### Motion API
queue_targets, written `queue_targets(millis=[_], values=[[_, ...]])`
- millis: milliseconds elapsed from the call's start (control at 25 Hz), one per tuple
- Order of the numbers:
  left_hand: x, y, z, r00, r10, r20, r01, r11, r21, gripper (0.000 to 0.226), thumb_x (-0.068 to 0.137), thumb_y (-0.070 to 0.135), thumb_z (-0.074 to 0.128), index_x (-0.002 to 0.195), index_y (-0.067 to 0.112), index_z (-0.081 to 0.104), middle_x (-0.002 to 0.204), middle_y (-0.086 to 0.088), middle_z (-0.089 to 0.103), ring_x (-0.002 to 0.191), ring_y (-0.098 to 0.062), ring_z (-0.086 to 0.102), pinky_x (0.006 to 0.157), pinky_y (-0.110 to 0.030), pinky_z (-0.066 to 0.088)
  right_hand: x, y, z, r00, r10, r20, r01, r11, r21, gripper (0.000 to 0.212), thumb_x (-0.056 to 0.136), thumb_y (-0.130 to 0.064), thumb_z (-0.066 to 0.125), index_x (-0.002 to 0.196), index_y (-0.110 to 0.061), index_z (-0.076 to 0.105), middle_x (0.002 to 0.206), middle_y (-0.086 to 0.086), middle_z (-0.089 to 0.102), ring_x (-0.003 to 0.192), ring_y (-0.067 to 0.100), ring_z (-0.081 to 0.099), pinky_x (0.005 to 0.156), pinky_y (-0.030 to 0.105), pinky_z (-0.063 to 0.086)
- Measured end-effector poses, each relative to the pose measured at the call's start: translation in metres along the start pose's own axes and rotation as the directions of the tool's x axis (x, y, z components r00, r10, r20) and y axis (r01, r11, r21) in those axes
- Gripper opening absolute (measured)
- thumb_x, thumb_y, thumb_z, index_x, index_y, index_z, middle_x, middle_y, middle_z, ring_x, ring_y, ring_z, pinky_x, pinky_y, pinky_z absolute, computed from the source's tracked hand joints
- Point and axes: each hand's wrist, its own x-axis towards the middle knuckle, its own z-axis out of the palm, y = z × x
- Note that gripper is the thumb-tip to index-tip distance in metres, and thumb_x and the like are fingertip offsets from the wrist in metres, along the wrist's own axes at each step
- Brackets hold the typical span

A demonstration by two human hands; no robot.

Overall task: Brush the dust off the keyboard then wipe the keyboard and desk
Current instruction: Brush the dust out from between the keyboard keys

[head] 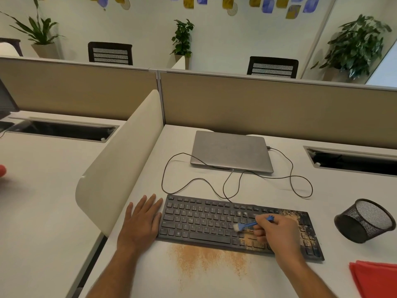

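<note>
A black keyboard (204,220) lies on the white desk (176,145). Tan dust covers its right part, and a patch of the same dust (210,258) lies on the desk in front of it. My right hand (277,233) grips a small blue brush (249,224), whose white bristles touch the keys right of the middle. My left hand (141,220) lies flat on the desk with straight fingers, against the keyboard's left end. A folded red cloth (376,278) sits at the lower right.
A closed grey laptop (231,150) lies behind the keyboard, its black cable (169,168) looping over the desk. A black mesh cup (365,220) lies on its side at the right. A cream divider (120,160) borders the left; a tan partition (268,108) stands behind.
</note>
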Motion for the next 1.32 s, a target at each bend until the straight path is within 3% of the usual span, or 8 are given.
queue_targets(millis=[200,320,480,640,720,800,920,1320], values=[[0.000,0.000,0.000,1.000,0.000,0.002,0.000,1.000,0.004,0.072,0.090,0.058,-0.004,0.156,0.043,0.019,0.164,0.021,0.007,0.151,-0.001,-0.008,0.124,-0.038,-0.010,0.002,-0.001,-0.012,0.991,-0.090,-0.103,0.083,0.994,-0.074,0.009,0.085,-0.009,0.066,0.077,-0.011,0.071,0.055,0.004,0.068,0.049,0.018,0.066,0.048,0.032,0.054],[0.000,-0.001,0.001,1.000,0.002,-0.008,-0.002,1.000,-0.011,0.071,0.091,0.058,-0.002,0.156,0.042,0.021,0.164,0.020,0.009,0.151,0.000,-0.007,0.124,-0.038,-0.010,0.001,-0.003,-0.009,0.999,-0.024,-0.028,0.025,0.999,0.039,0.006,0.084,-0.008,0.067,0.081,-0.009,0.072,0.061,0.008,0.070,0.053,0.022,0.065,0.053,0.035,0.056],[0.000,-0.002,0.002,1.000,0.003,-0.001,-0.003,1.000,-0.004,0.070,0.091,0.058,-0.002,0.156,0.043,0.020,0.164,0.020,0.008,0.151,0.000,-0.008,0.124,-0.037,-0.010,-0.001,0.005,-0.007,0.996,-0.082,-0.037,0.078,0.992,-0.098,0.007,0.085,-0.013,0.067,0.080,-0.014,0.072,0.057,0.002,0.069,0.053,0.017,0.068,0.055,0.039,0.059],[0.001,-0.001,0.000,1.000,0.006,-0.004,-0.006,1.000,-0.011,0.072,0.090,0.058,-0.002,0.156,0.042,0.022,0.164,0.020,0.009,0.150,0.000,-0.007,0.124,-0.038,-0.009,0.002,0.000,-0.019,0.977,-0.196,-0.083,0.183,0.973,-0.137,0.011,0.085,-0.012,0.067,0.076,-0.014,0.071,0.053,-0.001,0.067,0.050,0.011,0.066,0.050,0.031,0.057],[0.001,0.000,0.000,1.000,0.004,-0.007,-0.004,1.000,-0.017,0.073,0.090,0.058,-0.001,0.156,0.041,0.022,0.164,0.020,0.010,0.150,0.000,-0.006,0.124,-0.038,-0.009,0.001,-0.003,-0.022,0.945,-0.314,-0.087,0.294,0.937,-0.190,0.008,0.084,-0.013,0.069,0.077,-0.014,0.073,0.051,-0.005,0.065,0.053,0.005,0.065,0.050,0.016,0.052],[0.000,-0.001,0.000,1.000,0.003,-0.011,-0.004,1.000,-0.023,0.073,0.090,0.058,-0.001,0.156,0.040,0.023,0.164,0.019,0.011,0.150,0.000,-0.005,0.124,-0.039,-0.009,-0.003,-0.002,-0.021,0.884,-0.467,-0.010,0.438,0.836,-0.330,0.006,0.082,-0.012,0.071,0.079,-0.017,0.074,0.056,-0.014,0.064,0.062,-0.004,0.062,0.047,0.007,0.043],[-0.001,0.000,0.000,1.000,0.002,-0.009,-0.002,1.000,-0.014,0.073,0.089,0.058,-0.002,0.156,0.041,0.022,0.164,0.020,0.010,0.151,-0.001,-0.005,0.124,-0.038,-0.009,-0.006,0.004,-0.021,0.802,-0.582,0.133,0.578,0.701,-0.418,0.011,0.078,-0.009,0.074,0.076,-0.020,0.074,0.056,-0.019,0.062,0.063,-0.004,0.061,0.044,0.005,0.038],[-0.001,0.000,-0.002,1.000,0.001,-0.008,-0.001,1.000,-0.011,0.072,0.090,0.058,-0.002,0.156,0.041,0.022,0.164,0.020,0.010,0.151,-0.001,-0.006,0.124,-0.037,-0.010,0.000,0.006,-0.020,0.779,-0.603,0.174,0.615,0.679,-0.402,0.009,0.080,-0.011,0.073,0.080,-0.020,0.073,0.058,-0.016,0.062,0.069,-0.003,0.061,0.042,0.006,0.039]])
